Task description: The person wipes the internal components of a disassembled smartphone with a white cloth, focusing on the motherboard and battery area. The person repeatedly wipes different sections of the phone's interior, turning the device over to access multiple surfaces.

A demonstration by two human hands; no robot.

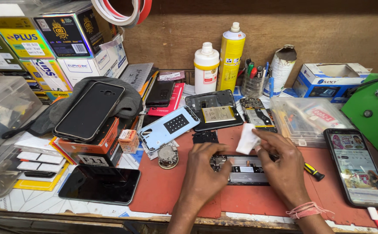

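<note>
While both hands work near the front edge of the desk (pixel 46 197), an opened phone frame (pixel 245 170) lies flat on the red mat (pixel 163 190) between them. The left hand (pixel 204 173) rests on the frame's left end, fingers curled down and pressing on it, holding nothing else. The right hand (pixel 280 167) lies over the frame's right end, thumb and forefinger pinched on one small white wipe (pixel 247 139) just above the frame. One yellow-and-black screwdriver (pixel 313 171) pokes out from under that hand.

Counted across the desk: four whole phones lie face up, namely one lit phone (pixel 357 167) at the right edge of the mat, one dark phone (pixel 100 185) at the front left, one cased phone (pixel 89 110) on a grey cloth (pixel 128 102) atop an orange box (pixel 98 145), and one black phone (pixel 160 92) further back. One light blue back cover (pixel 168 127) lies behind the left hand, with one small round metal part (pixel 168 157) in front of it. Behind the frame sit one open phone body with a gold battery (pixel 217 110) and one bare circuit board (pixel 258 113).

Along the back edge stand two containers: one white bottle (pixel 206 67) and one yellow spray can (pixel 231 56), beside one clear cup of pens (pixel 254 82). One clear plastic tray (pixel 306 119) sits right of the board, and one blue-and-white carton (pixel 329 80) stands behind it.
</note>
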